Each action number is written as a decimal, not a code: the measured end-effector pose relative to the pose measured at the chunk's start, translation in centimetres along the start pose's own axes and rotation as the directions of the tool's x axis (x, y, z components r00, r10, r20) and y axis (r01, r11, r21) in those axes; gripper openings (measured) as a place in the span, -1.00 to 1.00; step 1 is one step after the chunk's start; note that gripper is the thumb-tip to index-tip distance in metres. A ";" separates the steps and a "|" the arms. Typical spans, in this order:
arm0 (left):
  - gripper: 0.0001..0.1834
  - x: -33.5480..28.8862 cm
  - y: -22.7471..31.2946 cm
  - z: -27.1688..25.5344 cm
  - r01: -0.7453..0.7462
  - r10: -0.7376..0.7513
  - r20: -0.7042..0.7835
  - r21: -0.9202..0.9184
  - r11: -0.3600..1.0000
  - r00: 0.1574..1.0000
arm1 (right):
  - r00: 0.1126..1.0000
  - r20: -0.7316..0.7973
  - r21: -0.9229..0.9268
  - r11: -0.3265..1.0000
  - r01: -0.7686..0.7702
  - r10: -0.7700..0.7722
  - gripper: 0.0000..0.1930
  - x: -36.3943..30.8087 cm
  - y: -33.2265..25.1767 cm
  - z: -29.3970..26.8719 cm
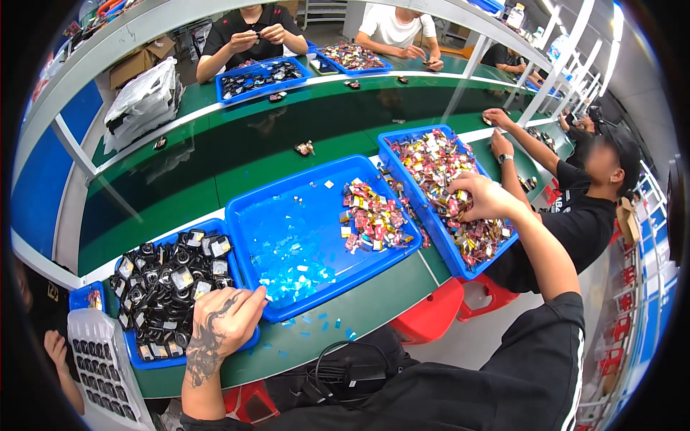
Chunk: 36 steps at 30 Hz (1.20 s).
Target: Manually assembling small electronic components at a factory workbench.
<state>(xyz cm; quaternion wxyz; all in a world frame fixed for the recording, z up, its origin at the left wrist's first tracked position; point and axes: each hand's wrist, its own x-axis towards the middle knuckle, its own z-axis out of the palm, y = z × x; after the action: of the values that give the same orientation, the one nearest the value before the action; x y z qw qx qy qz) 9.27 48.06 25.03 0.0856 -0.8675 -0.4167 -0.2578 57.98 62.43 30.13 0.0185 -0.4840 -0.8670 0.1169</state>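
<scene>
At the lower left of the frame, the left hand (226,320) hangs where the left tray (172,363) adjoins the middle tray (287,215); its fingertips are bunched, and whether they pinch anything cannot be told. The wrist passes close to heaped black parts (169,276), so a sideways sweep could tip some onto the green table (388,298). Blue film scraps (295,280) lie in the near part of the middle tray and on the table in front; thin and probably light, they could cling to fingers and stray among other pieces. Right of centre, the right hand (480,197) curls into the small pink and yellow parts (431,158) heaped in the right tray (467,273); whether it is closed on any cannot be told. A loose handful could shed pieces over the rim, since the heap stands high. A similar pile (374,215) occupies the right end of the middle tray; stray pieces between these two trays could be overlooked. Farther off, a loose cluster (305,148) could be carried away if the green strip beneath it is a running belt.

Writing: white lettering, partly covered, marks the black shirt (557,201) at right; a bottle (515,16) at upper right bears a label too small to read.
</scene>
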 end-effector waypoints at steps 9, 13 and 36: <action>-0.81 -0.4 0.1 0.1 -0.074 0.075 0.019 -0.051 0.996 0.997 | 0.978 -0.166 0.333 0.941 -0.064 0.125 -0.57 1.6 -0.6 -5.2; -0.80 -0.3 0.4 0.6 -0.106 0.109 0.043 -0.071 0.992 0.993 | 0.974 -0.090 0.684 0.723 -0.090 0.206 -0.55 4.8 -4.5 -4.7; -0.72 -1.6 0.9 1.6 -0.199 0.200 0.075 -0.025 0.980 0.977 | 0.997 0.020 0.433 0.898 -0.077 0.076 -0.42 9.6 -9.0 0.5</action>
<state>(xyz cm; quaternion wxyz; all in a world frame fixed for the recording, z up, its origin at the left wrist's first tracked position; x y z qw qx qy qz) 9.73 46.98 22.84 0.0871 -0.9150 -0.3283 -0.2178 45.26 65.93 30.90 0.1199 -0.5014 -0.7997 0.3079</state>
